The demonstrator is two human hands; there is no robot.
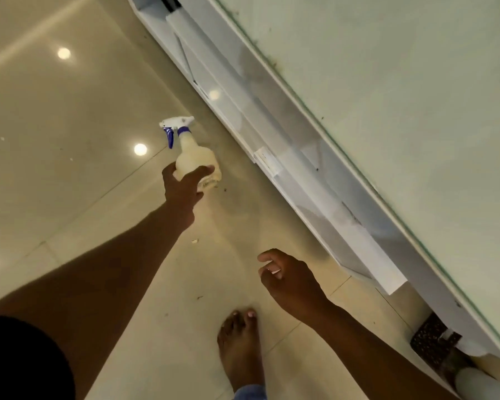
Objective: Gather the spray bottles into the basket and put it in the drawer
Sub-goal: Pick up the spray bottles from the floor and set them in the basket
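- At the lower right corner, past the right hand (pixel 293 280), a dark speckled thing (pixel 429 340) and two pale rounded shapes (pixel 479 383) are cut off by the frame edge; what they are cannot be told.
- The cabinet (pixel 300 168) running beside both hands is blurred and tilted, so whether a drawer is open cannot be made out.
- A dark shape (pixel 20 359) fills the lower left corner, under the left arm, out of focus.
- The floor (pixel 70 183) is glossy beige tile with round light reflections to the left of the left hand (pixel 182 189); small crumbs lie between the two hands.
- A pale, flat counter top (pixel 416 96) spreads beyond the cabinet, to the right of both hands.
- A bare foot (pixel 240 347) stands on the floor just below the right hand.
- The left hand, arm outstretched, is wrapped around the base of a bottle (pixel 195 157), held above the floor.
- The bottle is translucent and cream, with a white spray head and a blue trigger pointing away from the hand; its contents cannot be told.
- The right hand holds nothing, fingers loosely curled and half open, well apart from the bottle.
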